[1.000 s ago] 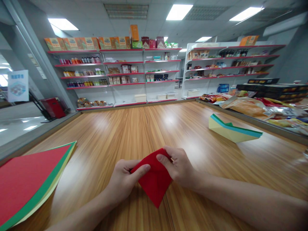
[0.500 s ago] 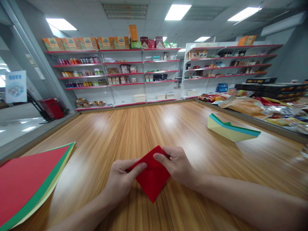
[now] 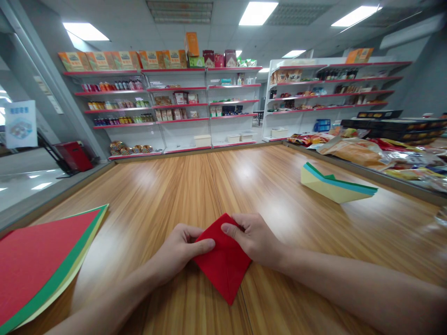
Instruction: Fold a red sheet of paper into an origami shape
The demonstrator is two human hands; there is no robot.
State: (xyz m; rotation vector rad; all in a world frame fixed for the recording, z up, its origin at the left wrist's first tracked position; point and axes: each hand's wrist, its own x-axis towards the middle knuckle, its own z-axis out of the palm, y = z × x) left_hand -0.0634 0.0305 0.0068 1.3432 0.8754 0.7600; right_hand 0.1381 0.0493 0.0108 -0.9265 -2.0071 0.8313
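A folded piece of red paper (image 3: 223, 265), diamond-shaped with one corner pointing down toward me, is held just over the wooden table (image 3: 167, 186). My left hand (image 3: 190, 244) pinches its left side, thumb on the near face and fingers behind. On the upper right edge my right hand (image 3: 253, 237) grips it the same way, thumb in front. A faint crease runs down the lower half of the paper. The fingers behind it are mostly hidden.
A stack of coloured paper sheets (image 3: 38, 260), red on top, lies at the left. Several nested folded paper boats (image 3: 335, 188) stand at the right. Snack bags (image 3: 359, 151) are heaped beyond the right edge. Stocked shelves (image 3: 181, 104) line the back.
The red paper shifted left and flattened into a neater diamond, then came back slightly right and lower. Both hands keep their hold. The sheets and boats stay in place.
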